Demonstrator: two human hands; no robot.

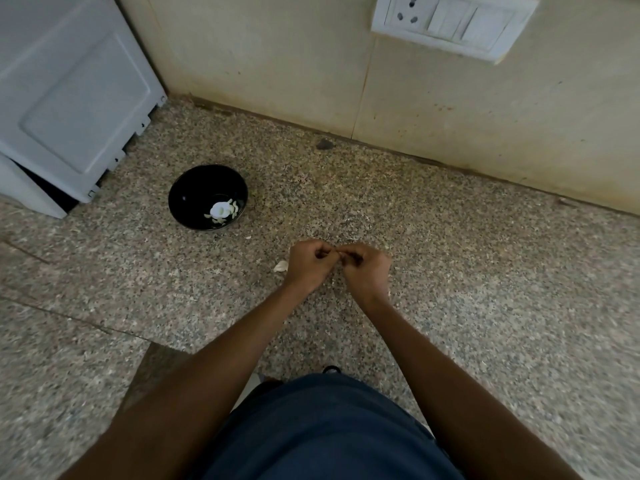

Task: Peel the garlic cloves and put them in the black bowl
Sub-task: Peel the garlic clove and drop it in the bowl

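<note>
The black bowl (pixel 194 192) stands on the speckled granite counter (pixel 485 271), to the left and beyond my hands, with several pale peeled garlic pieces (pixel 223 211) in its bottom. My left hand (pixel 310 266) and my right hand (pixel 365 271) meet above the counter, fingers curled, pinching a small garlic clove (pixel 337 252) between their fingertips; the clove is mostly hidden by the fingers. A white garlic piece (pixel 281 266) lies on the counter just left of my left hand. A tiny white scrap (pixel 248 237) lies between it and the bowl.
A white appliance (pixel 69 98) stands at the back left, close to the bowl. A beige wall with a switch and socket plate (pixel 453 26) runs along the back. A small dark speck (pixel 324 144) lies near the wall.
</note>
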